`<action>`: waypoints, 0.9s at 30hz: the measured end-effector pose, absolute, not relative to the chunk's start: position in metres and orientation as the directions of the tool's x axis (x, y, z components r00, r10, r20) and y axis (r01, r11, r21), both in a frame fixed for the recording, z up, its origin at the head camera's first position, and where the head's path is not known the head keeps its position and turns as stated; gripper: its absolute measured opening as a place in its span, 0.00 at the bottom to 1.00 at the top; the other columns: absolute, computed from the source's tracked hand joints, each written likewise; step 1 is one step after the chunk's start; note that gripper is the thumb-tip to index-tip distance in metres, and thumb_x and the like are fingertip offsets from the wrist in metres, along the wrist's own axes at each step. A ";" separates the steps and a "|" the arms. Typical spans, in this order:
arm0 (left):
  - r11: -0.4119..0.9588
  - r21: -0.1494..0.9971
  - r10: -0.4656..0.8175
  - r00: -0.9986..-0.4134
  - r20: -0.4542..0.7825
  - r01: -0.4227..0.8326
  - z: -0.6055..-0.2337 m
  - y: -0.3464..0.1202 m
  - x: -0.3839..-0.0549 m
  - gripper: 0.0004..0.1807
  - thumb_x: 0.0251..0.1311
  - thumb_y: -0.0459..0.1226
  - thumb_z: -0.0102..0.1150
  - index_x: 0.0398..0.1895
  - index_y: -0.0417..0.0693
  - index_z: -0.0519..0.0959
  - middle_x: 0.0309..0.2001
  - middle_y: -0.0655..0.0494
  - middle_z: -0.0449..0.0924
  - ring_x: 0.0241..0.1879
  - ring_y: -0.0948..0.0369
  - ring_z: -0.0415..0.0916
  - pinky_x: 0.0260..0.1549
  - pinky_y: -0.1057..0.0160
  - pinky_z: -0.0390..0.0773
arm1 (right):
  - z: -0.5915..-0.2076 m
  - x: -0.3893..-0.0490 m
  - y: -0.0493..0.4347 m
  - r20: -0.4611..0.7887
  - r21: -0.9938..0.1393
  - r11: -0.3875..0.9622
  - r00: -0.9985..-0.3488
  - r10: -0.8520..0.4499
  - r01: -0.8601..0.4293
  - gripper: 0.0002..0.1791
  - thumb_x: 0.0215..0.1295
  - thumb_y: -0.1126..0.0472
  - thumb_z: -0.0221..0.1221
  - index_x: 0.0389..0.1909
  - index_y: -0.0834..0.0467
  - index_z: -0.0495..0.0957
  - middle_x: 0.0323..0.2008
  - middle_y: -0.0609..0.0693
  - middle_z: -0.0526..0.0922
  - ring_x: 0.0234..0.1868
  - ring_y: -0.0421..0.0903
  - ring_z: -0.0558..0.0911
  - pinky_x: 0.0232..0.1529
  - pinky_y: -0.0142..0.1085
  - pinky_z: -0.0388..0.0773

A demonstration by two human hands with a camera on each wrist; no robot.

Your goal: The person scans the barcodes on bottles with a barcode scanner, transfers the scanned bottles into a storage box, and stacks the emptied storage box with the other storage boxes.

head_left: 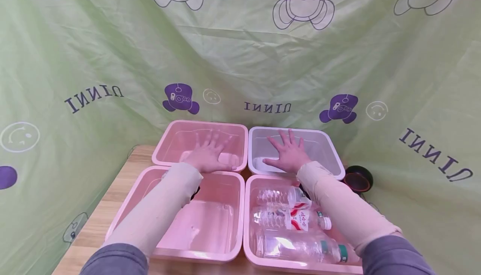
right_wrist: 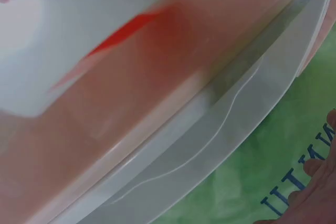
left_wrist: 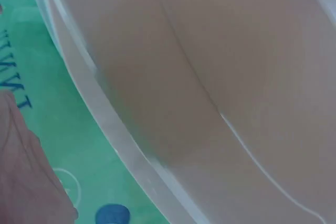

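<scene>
My left hand (head_left: 208, 154) is spread with straight fingers above the far left pink basin (head_left: 200, 124), holding nothing. Fingers apart in the same way, my right hand (head_left: 288, 153) hovers over the grey-white basin (head_left: 330, 151) at the far right. In the near right pink basin (head_left: 248, 241) lie several clear plastic bottles, among them a large bottle with a green cap (head_left: 289, 245) and a bottle with a red and white label (head_left: 299, 219). The near left pink basin (head_left: 240, 220) shows its bare floor. Only part of each hand appears in the wrist views.
All the basins stand close together on a wooden table (head_left: 109, 195). A green printed curtain (head_left: 233, 62) hangs right behind and at both sides. A dark round object (head_left: 358, 179) sits beside the grey-white basin, partly behind my right forearm.
</scene>
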State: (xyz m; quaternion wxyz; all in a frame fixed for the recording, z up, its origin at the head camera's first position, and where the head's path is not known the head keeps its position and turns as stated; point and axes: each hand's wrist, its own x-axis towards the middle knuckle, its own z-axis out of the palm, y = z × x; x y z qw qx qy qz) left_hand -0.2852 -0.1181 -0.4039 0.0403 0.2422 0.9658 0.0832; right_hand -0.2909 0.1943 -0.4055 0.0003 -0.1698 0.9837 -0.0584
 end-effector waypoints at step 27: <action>0.647 0.247 0.761 -0.632 -0.148 0.721 -0.385 -0.049 -0.190 0.56 0.58 0.71 0.58 0.85 0.61 0.50 0.84 0.46 0.38 0.81 0.44 0.35 0.76 0.39 0.33 | -0.396 -0.216 0.251 0.047 -0.248 0.819 -0.851 -0.523 -0.517 0.40 0.68 0.43 0.63 0.73 0.62 0.68 0.69 0.72 0.67 0.69 0.71 0.67 0.69 0.64 0.64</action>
